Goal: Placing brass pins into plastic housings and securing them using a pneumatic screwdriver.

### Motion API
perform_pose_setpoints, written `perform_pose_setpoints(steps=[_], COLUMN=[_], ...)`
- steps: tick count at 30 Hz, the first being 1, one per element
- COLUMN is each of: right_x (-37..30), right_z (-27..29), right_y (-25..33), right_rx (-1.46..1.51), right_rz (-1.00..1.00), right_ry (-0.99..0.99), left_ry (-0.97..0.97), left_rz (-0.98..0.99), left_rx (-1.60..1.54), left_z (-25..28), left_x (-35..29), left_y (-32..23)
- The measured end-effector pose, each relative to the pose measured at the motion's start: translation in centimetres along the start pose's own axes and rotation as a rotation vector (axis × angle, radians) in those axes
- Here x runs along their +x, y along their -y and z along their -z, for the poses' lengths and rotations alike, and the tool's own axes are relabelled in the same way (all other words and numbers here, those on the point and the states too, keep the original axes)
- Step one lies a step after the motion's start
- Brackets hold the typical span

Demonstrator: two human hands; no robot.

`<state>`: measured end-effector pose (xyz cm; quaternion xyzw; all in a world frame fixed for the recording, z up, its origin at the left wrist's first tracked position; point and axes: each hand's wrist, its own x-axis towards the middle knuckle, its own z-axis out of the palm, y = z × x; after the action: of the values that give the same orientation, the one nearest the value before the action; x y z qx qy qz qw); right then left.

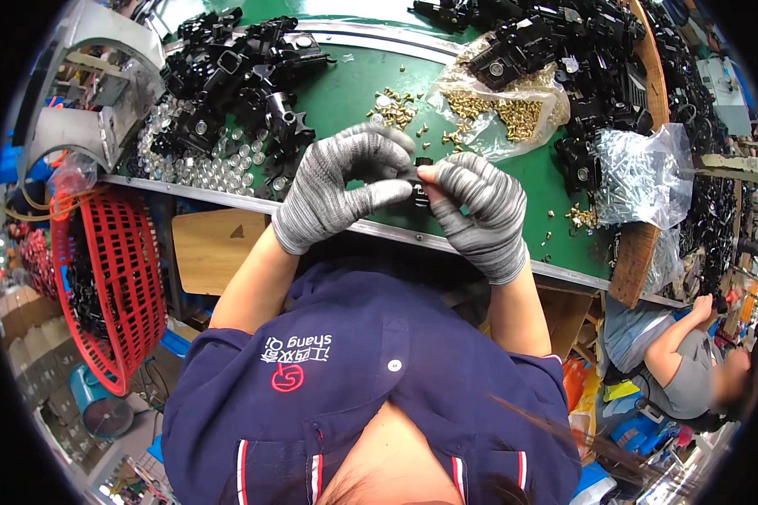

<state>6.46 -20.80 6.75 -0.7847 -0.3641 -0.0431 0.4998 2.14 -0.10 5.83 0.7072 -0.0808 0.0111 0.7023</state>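
Note:
Near the front edge of the green table, a small black plastic part is held between my two hands. My left hand, in a grey knitted glove, closes on its left side with thumb and fingers; the upper fingers are slightly blurred. On the other side my right hand pinches the part with bare thumb and index tips showing out of a matching glove. Just beyond the hands lie loose brass screws. The part's finer details are too small to make out.
Black plastic parts and small clear round pieces are heaped at left. Far right, bags hold brass screws and silvery pieces, beside a wooden strip. A red basket stands lower left; another person sits at right.

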Motion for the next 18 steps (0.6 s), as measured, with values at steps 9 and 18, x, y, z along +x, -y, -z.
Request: perform_pose_setpoints(steps=[9,18], right_x=[-4.6,-6.4], right_z=[0.6,-1.5], right_y=[-0.9,-0.9], right_rx=[0.565,0.858], right_rz=[-0.736,-0.797], right_ry=[-0.245,-0.297], left_ry=[0.096,0.087], left_rz=[-0.165,-0.443], left_rx=[0.416,0.581], left_z=[-1.8,-2.8], left_x=[0.9,0.7], left_y=[1.5,2.9])
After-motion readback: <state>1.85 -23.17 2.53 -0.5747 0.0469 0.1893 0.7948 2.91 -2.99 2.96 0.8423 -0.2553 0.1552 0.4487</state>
